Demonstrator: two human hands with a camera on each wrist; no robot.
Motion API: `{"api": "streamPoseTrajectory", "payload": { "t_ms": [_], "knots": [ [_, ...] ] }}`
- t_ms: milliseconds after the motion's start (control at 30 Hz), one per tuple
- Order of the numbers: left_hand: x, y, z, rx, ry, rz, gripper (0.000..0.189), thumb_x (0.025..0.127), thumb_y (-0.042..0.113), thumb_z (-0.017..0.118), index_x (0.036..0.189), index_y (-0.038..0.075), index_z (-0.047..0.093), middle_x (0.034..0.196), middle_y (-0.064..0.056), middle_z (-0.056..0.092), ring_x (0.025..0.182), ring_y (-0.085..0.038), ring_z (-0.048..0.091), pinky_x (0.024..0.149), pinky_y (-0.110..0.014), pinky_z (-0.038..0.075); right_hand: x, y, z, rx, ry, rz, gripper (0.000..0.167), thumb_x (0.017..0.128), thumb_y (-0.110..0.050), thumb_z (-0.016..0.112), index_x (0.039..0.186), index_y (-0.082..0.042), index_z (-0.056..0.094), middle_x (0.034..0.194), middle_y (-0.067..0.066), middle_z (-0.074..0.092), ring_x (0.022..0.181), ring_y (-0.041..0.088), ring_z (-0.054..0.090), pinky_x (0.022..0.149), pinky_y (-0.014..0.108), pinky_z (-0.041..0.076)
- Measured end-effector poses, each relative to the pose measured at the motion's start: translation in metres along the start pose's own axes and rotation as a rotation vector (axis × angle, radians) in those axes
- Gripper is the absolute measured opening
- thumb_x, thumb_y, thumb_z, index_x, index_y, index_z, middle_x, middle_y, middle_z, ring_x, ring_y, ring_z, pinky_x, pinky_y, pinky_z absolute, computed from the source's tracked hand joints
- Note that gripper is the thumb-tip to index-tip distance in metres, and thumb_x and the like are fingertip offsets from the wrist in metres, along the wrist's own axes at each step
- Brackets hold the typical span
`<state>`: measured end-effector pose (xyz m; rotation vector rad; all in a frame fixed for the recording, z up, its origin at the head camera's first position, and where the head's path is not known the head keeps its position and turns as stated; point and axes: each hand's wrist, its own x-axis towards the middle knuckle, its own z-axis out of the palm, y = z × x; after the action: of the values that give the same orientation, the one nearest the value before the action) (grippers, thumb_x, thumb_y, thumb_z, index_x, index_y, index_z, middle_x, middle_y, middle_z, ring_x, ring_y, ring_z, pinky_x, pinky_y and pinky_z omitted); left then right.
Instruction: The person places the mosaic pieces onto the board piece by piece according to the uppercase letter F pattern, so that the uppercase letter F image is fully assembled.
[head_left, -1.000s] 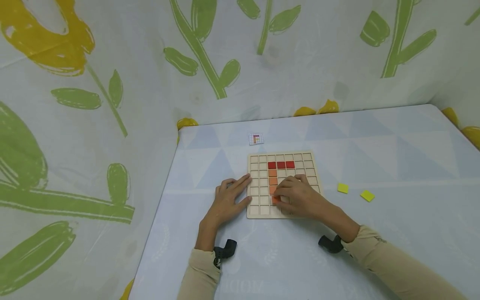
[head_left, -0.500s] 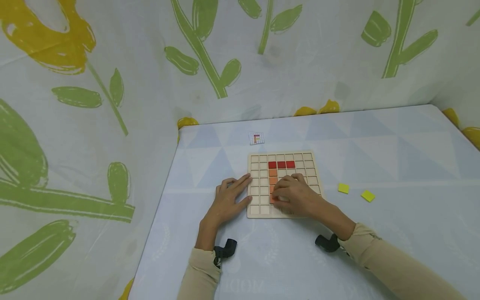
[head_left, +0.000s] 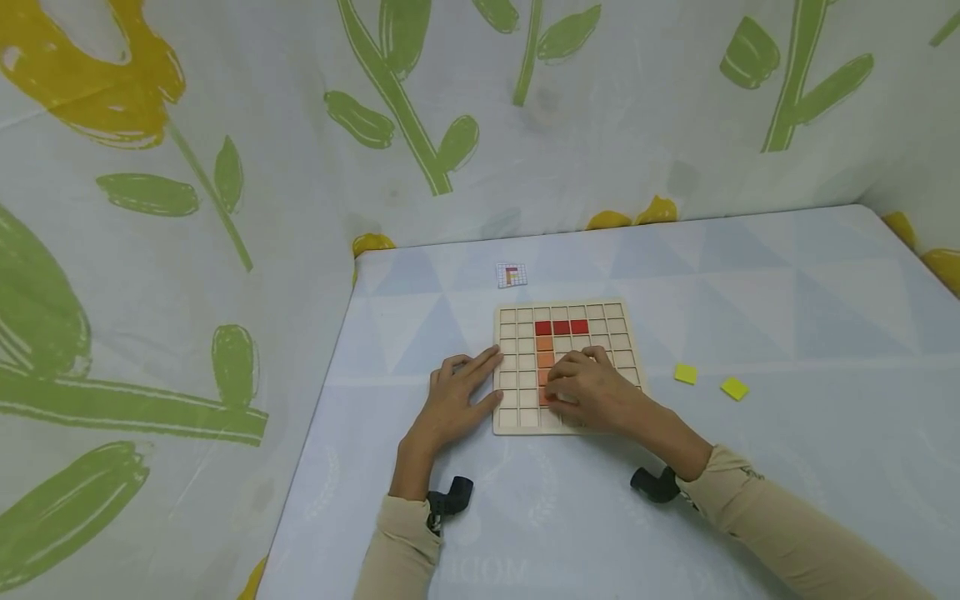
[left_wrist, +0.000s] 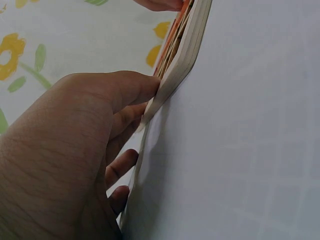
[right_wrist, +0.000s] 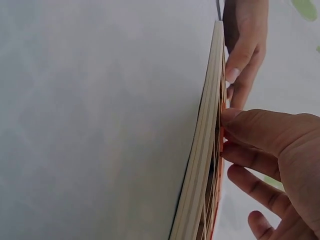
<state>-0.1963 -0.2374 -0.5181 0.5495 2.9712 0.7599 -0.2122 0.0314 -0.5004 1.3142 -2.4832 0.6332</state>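
Note:
A pale wooden grid board (head_left: 508,417) lies on the table. My left hand (head_left: 453,404) rests at its left side, fingers extended, with fingertips and thumb on the edge. My right hand (head_left: 596,392) reaches over the board's lower middle, its thumb and index finger pinching an orange square tile (head_left: 543,397) at its cell. In the right wrist view, those fingertips are right at the orange tile (right_wrist: 223,119), low against the board's face. That tile ends a column of orange tiles (head_left: 544,360) under a row of 3 red tiles (head_left: 562,327). The right hand hides part of the grid.
Two yellow square tiles (head_left: 686,373) lie on the table right of the board. A small card (head_left: 512,275) printed with a coloured grid pattern lies behind it. The patterned tabletop (head_left: 787,333) meets a flower-print cloth (head_left: 637,150) at the back and left.
The right hand has shifted slightly left, and the lowest orange tile, askew a second ago, now lines up with the column. The left hand stays in place.

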Motion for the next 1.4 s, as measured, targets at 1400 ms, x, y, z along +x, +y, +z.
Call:
{"api": "streamPoseTrajectory", "payload": {
  "t_ms": [1400],
  "knots": [
    [0.001,0.001,0.004,0.000,-0.018,-0.037,0.060,0.100,0.043,0.056,0.156,0.029,0.039,0.160,0.020,0.028,0.136,-0.025,0.031,0.107,-0.052,0.022,-0.098,0.059,-0.075,-0.065,0.003,0.426,0.024,0.081,-0.008,0.080,0.104,-0.006,0.074,0.109,0.012,0.069,0.109,0.033,0.057,0.091,0.059,0.030]
  ]
}}
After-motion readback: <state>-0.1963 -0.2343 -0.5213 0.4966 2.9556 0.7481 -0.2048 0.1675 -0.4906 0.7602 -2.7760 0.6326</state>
